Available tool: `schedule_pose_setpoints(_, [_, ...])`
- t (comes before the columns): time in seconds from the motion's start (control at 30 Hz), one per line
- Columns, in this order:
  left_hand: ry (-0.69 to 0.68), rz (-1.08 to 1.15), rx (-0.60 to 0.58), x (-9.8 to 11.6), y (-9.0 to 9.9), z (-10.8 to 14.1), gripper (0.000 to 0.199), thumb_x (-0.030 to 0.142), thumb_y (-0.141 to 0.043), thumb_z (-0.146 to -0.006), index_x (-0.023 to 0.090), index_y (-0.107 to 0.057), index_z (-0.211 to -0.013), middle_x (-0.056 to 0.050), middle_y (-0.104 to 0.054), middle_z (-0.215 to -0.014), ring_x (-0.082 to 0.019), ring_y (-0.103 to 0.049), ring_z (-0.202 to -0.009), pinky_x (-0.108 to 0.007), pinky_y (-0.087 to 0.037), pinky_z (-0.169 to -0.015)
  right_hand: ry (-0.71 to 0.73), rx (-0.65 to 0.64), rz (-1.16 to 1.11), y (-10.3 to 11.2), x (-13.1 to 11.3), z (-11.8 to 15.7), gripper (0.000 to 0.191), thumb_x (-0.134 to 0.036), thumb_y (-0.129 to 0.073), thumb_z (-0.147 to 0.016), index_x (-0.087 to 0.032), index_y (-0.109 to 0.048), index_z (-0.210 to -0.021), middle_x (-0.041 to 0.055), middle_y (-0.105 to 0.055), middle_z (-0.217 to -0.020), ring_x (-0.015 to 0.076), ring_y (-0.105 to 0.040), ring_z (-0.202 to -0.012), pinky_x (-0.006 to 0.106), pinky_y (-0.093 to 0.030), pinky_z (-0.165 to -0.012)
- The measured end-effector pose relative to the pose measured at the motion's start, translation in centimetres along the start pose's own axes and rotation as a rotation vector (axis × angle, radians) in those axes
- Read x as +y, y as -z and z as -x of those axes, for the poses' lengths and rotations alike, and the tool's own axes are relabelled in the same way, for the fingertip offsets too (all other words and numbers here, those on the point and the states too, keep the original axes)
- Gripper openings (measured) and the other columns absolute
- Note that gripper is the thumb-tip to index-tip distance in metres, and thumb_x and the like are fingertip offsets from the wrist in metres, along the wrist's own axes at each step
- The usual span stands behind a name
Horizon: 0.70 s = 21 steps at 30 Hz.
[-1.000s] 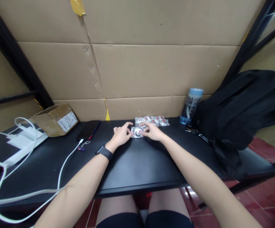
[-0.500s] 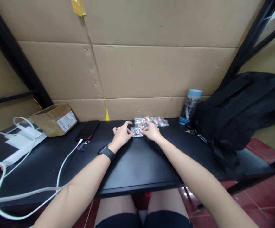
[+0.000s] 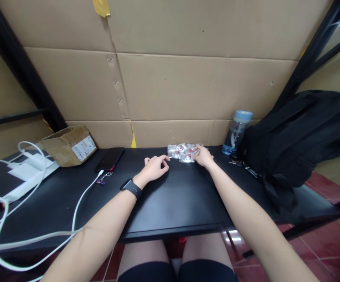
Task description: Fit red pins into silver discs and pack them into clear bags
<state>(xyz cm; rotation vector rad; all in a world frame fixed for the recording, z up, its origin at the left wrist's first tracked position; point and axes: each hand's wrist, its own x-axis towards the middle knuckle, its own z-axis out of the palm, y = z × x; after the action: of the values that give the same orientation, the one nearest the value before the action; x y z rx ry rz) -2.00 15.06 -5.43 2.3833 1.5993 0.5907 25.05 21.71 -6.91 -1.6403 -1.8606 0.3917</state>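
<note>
Several small clear plastic packets [image 3: 174, 150] with red marks and round, pale contents lie in a cluster at the back of the black table. At the front of the cluster is one packet [image 3: 187, 158], its right edge pinched between the thumb and fingers of my right hand [image 3: 203, 156]. What exactly is inside the packets is too small to tell. To the left of them, my left hand [image 3: 156, 168] rests near the tabletop with curled fingers, thumb and forefinger apart, nothing between them. A dark watch [image 3: 131, 188] is on the left wrist.
A cardboard wall [image 3: 170, 86] rises behind the table [image 3: 172, 207]. On the left are an open carton [image 3: 67, 147], a phone [image 3: 109, 159] with a white cable [image 3: 80, 203], and white chargers [image 3: 29, 168]. A water bottle [image 3: 235, 135] and black backpack [image 3: 302, 137] stand right.
My right hand has moved right and slightly back, carrying the packet from between both hands to the cluster. My left hand has let go of it and drawn slightly down.
</note>
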Motion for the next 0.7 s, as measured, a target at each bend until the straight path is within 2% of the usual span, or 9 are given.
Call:
schedule_pose_setpoints(0.1, [-0.019, -0.047, -0.008, -0.2, 0.1, 0.1, 0.028, 0.035, -0.058, -0.089, 0.031, -0.063, -0.116, -0.001, -0.076, -0.108, -0.026, -0.062, -0.115, -0.046, -0.034, -0.099, -0.114, 0.029, 0.031, -0.2, -0.6, 0.5, 0.018, -0.019, -0.071, -0.080, -0.025, -0.065, -0.095, 0.0006, -0.076, -0.084, 0.0276, -0.069, -0.099, 0.048, -0.041, -0.093])
schedule_pose_setpoints(0.2, [-0.026, -0.130, -0.014, -0.7, 0.3, 0.5, 0.033, 0.040, -0.058, -0.089, 0.029, -0.063, -0.120, -0.007, -0.069, -0.126, -0.031, -0.058, -0.122, -0.050, -0.036, -0.103, -0.121, 0.036, 0.096, 0.0, -1.2, 0.8, 0.017, -0.025, -0.071, -0.082, -0.026, -0.066, -0.098, 0.0006, -0.075, -0.088, 0.0279, -0.068, -0.102, 0.049, -0.040, -0.097])
schedule_pose_setpoints(0.33, [0.048, -0.161, -0.130, -1.2, 1.5, 1.2, 0.049, 0.049, -0.053, -0.092, 0.026, -0.058, -0.135, -0.014, -0.054, -0.146, -0.037, -0.052, -0.133, -0.054, -0.041, -0.106, -0.001, -0.018, 0.184, 1.2, -1.8, 1.6, 0.026, -0.030, -0.071, -0.085, -0.022, -0.067, -0.109, 0.0095, -0.072, -0.107, 0.0281, -0.067, -0.104, 0.040, -0.047, -0.090])
schedule_pose_setpoints(0.4, [0.049, -0.164, -0.208, -1.0, 2.4, 1.8, 0.052, 0.046, -0.053, -0.092, 0.027, -0.057, -0.140, -0.014, -0.051, -0.152, -0.037, -0.051, -0.135, -0.053, -0.044, -0.106, 0.079, -0.121, 0.226, 2.1, -1.9, 3.0, 0.029, -0.034, -0.070, -0.086, -0.019, -0.068, -0.110, 0.0137, -0.070, -0.115, 0.0281, -0.067, -0.107, 0.037, -0.049, -0.090])
schedule_pose_setpoints(0.47, [0.042, -0.197, -0.256, -0.6, 3.0, 2.6, 0.051, 0.044, -0.054, -0.091, 0.028, -0.058, -0.139, -0.013, -0.053, -0.151, -0.039, -0.055, -0.131, -0.055, -0.046, -0.104, 0.159, -0.223, 0.271, 3.0, -1.7, 5.1, 0.036, -0.041, -0.067, -0.089, -0.019, -0.068, -0.116, 0.0153, -0.068, -0.123, 0.0303, -0.065, -0.114, 0.040, -0.048, -0.095])
schedule_pose_setpoints(0.53, [0.047, -0.242, -0.240, -0.1, 3.2, 3.7, 0.049, 0.043, -0.052, -0.092, 0.030, -0.060, -0.139, -0.014, -0.056, -0.148, -0.042, -0.055, -0.131, -0.061, -0.045, -0.103, 0.234, -0.272, 0.300, 3.8, -1.0, 7.6, 0.045, -0.051, -0.061, -0.092, -0.025, -0.064, -0.128, 0.0135, -0.061, -0.140, 0.0318, -0.060, -0.126, 0.046, -0.044, -0.104])
schedule_pose_setpoints(0.6, [0.051, -0.253, -0.203, 0.2, 2.7, 4.7, 0.051, 0.045, -0.047, -0.096, 0.032, -0.055, -0.145, -0.013, -0.047, -0.157, -0.044, -0.040, -0.145, -0.066, -0.038, -0.110, 0.170, -0.260, 0.322, 4.4, 0.0, 10.1, 0.051, -0.057, -0.052, -0.096, -0.028, -0.059, -0.138, 0.0120, -0.050, -0.155, 0.0323, -0.048, -0.142, 0.052, -0.035, -0.114])
schedule_pose_setpoints(0.7, [0.084, -0.226, -0.203, 0.2, 1.5, 6.0, 0.058, 0.048, -0.035, -0.101, 0.032, -0.041, -0.156, -0.010, -0.031, -0.167, -0.043, -0.024, -0.154, -0.071, -0.029, -0.114, 0.051, -0.283, 0.356, 4.5, 1.1, 12.5, 0.063, -0.065, -0.040, -0.098, -0.034, -0.047, -0.152, 0.0077, -0.034, -0.167, 0.0319, -0.027, -0.155, 0.057, -0.021, -0.121])
